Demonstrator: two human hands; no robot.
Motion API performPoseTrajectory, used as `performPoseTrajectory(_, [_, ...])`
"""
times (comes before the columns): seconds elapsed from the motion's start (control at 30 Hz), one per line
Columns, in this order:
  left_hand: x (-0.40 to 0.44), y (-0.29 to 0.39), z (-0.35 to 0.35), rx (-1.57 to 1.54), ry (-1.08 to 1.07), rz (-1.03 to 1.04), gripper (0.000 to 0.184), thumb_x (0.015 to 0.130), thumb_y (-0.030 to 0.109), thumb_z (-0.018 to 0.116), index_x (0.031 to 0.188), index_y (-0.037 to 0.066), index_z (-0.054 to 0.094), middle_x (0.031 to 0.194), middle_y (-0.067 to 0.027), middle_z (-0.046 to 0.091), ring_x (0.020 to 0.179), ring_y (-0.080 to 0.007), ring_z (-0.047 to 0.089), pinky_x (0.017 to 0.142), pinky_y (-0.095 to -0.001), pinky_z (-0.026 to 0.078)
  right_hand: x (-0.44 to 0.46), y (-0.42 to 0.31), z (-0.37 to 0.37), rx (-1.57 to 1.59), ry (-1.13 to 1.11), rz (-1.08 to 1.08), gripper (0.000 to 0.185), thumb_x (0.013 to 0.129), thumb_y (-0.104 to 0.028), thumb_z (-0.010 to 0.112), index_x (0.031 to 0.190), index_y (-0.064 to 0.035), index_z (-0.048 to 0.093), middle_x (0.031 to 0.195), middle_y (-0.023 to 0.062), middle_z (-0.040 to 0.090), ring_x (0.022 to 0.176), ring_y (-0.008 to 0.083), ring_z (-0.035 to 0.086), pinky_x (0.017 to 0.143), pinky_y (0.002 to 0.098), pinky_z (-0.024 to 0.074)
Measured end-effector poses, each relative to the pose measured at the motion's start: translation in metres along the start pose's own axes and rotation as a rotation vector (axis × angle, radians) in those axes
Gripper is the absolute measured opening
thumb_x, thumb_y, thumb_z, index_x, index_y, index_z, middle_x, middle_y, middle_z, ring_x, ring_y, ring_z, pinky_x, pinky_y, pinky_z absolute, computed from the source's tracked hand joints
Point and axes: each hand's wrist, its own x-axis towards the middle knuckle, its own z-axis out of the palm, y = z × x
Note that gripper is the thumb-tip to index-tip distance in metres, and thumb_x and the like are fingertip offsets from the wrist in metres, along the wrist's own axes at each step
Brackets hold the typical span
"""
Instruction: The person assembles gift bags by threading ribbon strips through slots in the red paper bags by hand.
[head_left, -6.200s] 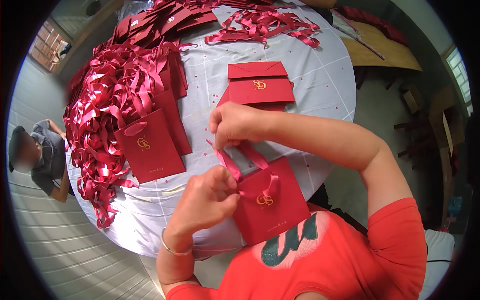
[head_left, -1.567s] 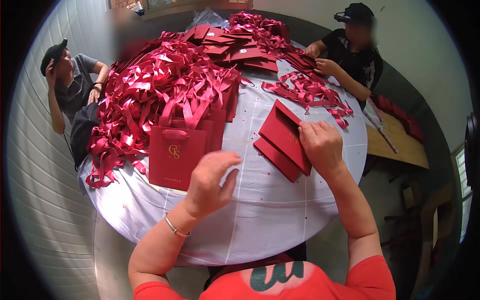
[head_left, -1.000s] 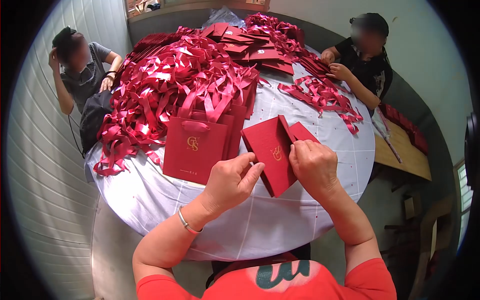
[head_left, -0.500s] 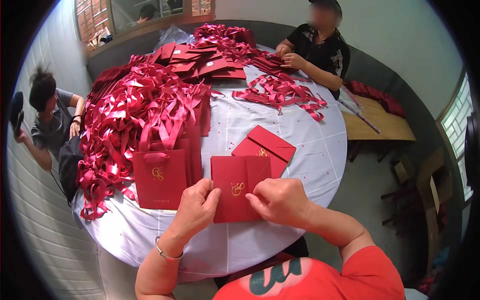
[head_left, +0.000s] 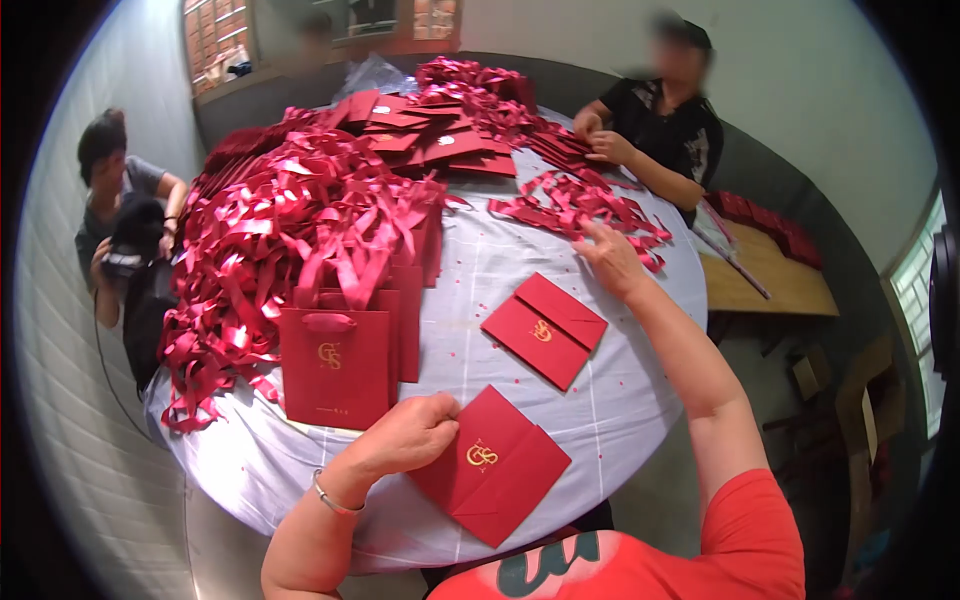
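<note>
My left hand [head_left: 410, 434] pinches the edge of a folded red paper bag [head_left: 520, 462] with a gold logo, tilted over the near side of the table. Stretched out to the far right, my right hand [head_left: 612, 264] is at the near edge of a loose pile of red ribbons [head_left: 560, 200]. Its fingers look apart, and I see nothing in them. A second folded red paper bag [head_left: 560, 355] lies flat between my two hands. Left of my left hand stands an upright red gift bag [head_left: 340, 385] with a ribbon handle.
A large heap of ribbon handles [head_left: 240, 260] covers the table's left side. More flat red bags [head_left: 450, 150] are stacked at the back. Across the white-clothed round table [head_left: 470, 240] a person in black [head_left: 670, 125] handles ribbon; another person [head_left: 120, 200] is at the left.
My right hand has let go of the bag and moved away toward the ribbons. My left hand has turned the bag and brought it closer. The other folded bag is now uncovered.
</note>
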Motion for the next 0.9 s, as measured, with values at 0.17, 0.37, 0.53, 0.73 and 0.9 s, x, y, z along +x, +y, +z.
performPoseTrajectory(0.17, [0.002, -0.003, 0.000, 0.088, 0.034, 0.083, 0.030, 0.088, 0.021, 0.054, 0.094, -0.006, 0.064, 0.088, -0.0297, 0.065, 0.090, -0.0434, 0.065, 0.078, -0.0469, 0.050, 0.001, 0.013, 0.032, 0.039, 0.053, 0.067, 0.011, 0.081, -0.011, 0.062, 0.083, -0.0057, 0.071, 0.117, 0.0216, 0.066, 0.109, 0.0375, 0.064, 0.092, 0.0448, 0.0529])
performPoseTrajectory(0.37, [-0.001, 0.006, 0.001, 0.056, 0.072, 0.042, 0.029, 0.086, 0.023, 0.062, 0.092, -0.005, 0.065, 0.089, -0.0275, 0.066, 0.088, -0.0417, 0.065, 0.077, -0.0465, 0.050, -0.017, -0.032, -0.012, 0.717, 0.191, 0.454, 0.013, 0.091, -0.006, 0.063, 0.102, -0.0034, 0.069, 0.116, 0.0131, 0.067, 0.112, 0.0260, 0.062, 0.100, 0.0342, 0.0451])
performPoseTrajectory(0.53, [0.000, 0.007, 0.003, 0.073, 0.075, 0.031, 0.032, 0.079, 0.026, 0.072, 0.092, -0.003, 0.064, 0.083, -0.0198, 0.067, 0.083, -0.0360, 0.066, 0.072, -0.0437, 0.051, -0.049, -0.037, -0.091, 1.320, 0.594, 0.831, 0.025, 0.102, -0.013, 0.053, 0.121, 0.0033, 0.060, 0.108, 0.0102, 0.067, 0.103, 0.0170, 0.064, 0.096, 0.0284, 0.0500])
performPoseTrajectory(0.73, [-0.003, 0.013, 0.006, 0.132, 0.059, 0.050, 0.037, 0.074, 0.026, 0.077, 0.094, -0.002, 0.063, 0.083, -0.0174, 0.068, 0.084, -0.0345, 0.067, 0.072, -0.0433, 0.051, -0.038, -0.083, -0.224, 0.998, 0.946, 0.564, 0.028, 0.105, -0.019, 0.047, 0.121, 0.0032, 0.054, 0.084, 0.0103, 0.060, 0.072, 0.0147, 0.059, 0.057, 0.0223, 0.0440])
performPoseTrajectory(0.9, [-0.004, 0.015, 0.007, 0.122, 0.046, 0.062, 0.039, 0.074, 0.026, 0.078, 0.097, -0.002, 0.063, 0.085, -0.0178, 0.069, 0.086, -0.0345, 0.067, 0.073, -0.0432, 0.051, -0.034, -0.169, -0.221, 1.420, 0.093, 0.449, 0.024, 0.088, 0.013, 0.054, 0.106, 0.0005, 0.064, 0.080, 0.0062, 0.058, 0.054, 0.0068, 0.051, 0.045, 0.0201, 0.0401])
